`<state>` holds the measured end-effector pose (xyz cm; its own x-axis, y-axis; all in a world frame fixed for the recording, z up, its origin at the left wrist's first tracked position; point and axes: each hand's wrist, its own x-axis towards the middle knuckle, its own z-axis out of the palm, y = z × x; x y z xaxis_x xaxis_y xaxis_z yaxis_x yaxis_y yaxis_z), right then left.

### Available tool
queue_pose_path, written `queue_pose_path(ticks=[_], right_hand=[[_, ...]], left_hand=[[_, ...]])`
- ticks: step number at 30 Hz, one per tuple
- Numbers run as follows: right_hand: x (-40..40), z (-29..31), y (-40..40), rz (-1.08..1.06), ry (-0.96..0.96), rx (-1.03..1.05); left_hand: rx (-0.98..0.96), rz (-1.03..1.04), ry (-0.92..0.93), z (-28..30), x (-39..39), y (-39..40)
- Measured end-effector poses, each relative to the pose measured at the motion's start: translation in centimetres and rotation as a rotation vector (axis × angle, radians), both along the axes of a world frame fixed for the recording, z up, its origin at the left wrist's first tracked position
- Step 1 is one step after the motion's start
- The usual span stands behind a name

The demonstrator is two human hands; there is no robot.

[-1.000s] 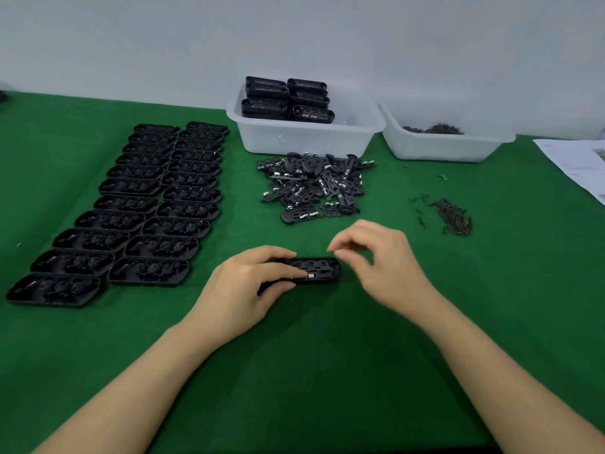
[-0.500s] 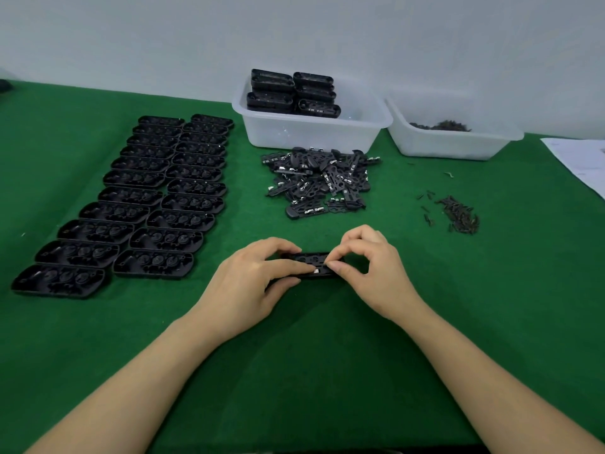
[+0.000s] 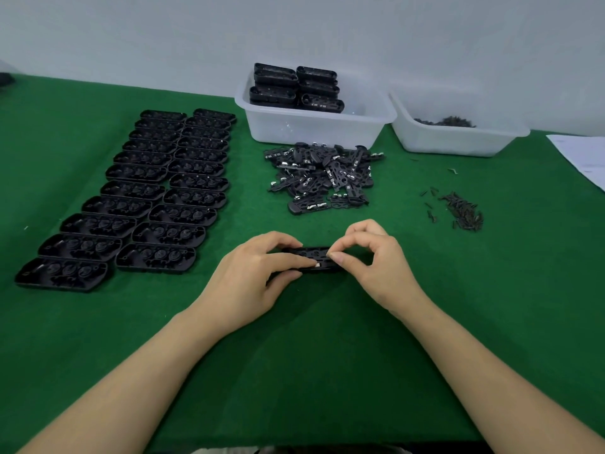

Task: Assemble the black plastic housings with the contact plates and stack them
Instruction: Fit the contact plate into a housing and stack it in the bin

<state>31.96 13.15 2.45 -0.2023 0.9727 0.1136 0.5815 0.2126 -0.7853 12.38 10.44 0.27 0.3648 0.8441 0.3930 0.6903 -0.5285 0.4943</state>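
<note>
Both hands meet over one black housing (image 3: 313, 259) lying on the green worktop (image 3: 327, 355), in front of the person and near the middle of the view. The left hand (image 3: 252, 280) grips the housing's left end, its thumb curled under the near edge and its forefinger stretched along the top toward a small bright metal tab. The right hand (image 3: 376, 267) pinches at the housing's right part, thumb and forefinger closed together just beside that tab; the other fingers are curled above. Whether a contact plate sits between those fingertips is too small to tell.

To the left, two rows of open housings (image 3: 140, 198) lie side by side on the worktop, hollow side up, running from near to far. Beyond the hands sits a loose pile of contact plates (image 3: 324, 178), black with silver bits. Behind that pile stands a white tub (image 3: 314, 129) holding stacked housings (image 3: 294, 85) in its left part. A second white tub (image 3: 458, 139) to the right holds dark small parts, and a scatter of small dark screws (image 3: 461, 211) lies on the worktop near it. White paper (image 3: 582, 155) shows at the far right edge.
</note>
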Motion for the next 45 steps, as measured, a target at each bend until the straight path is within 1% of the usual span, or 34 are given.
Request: queue_pose_path(ticks=[4, 12, 16, 20, 25, 36, 42, 45], right_hand=[[-0.3, -0.1, 0.0, 0.023, -0.067, -0.011], [0.2, -0.1, 0.5, -0.001, -0.048, -0.1], [0.7, 0.4, 0.9, 0.024, -0.036, -0.175], [1.2, 0.6, 0.8, 0.037, -0.048, -0.177], [1.6, 0.6, 0.4, -0.011, 0.028, -0.167], [0.3, -0.1, 1.0, -0.078, -0.091, -0.209], [0.6, 0.8, 2.0, -0.028, -0.052, -0.324], [0.6, 1.8, 2.7, 0.031, -0.091, -0.398]], left_hand=[[0.005, 0.0, 0.006, 0.0, 0.0, 0.0], [0.029, 0.003, 0.029, 0.1, 0.0, -0.1], [0.038, -0.002, 0.029, 0.1, 0.0, -0.1], [0.036, -0.002, 0.026, 0.1, 0.0, -0.1], [0.067, 0.001, 0.035, 0.1, 0.0, -0.1], [0.154, -0.017, 0.081, -0.1, 0.0, 0.0], [0.169, -0.041, 0.098, -0.4, 0.0, 0.3], [0.163, -0.06, 0.083, -0.4, 0.0, 0.5]])
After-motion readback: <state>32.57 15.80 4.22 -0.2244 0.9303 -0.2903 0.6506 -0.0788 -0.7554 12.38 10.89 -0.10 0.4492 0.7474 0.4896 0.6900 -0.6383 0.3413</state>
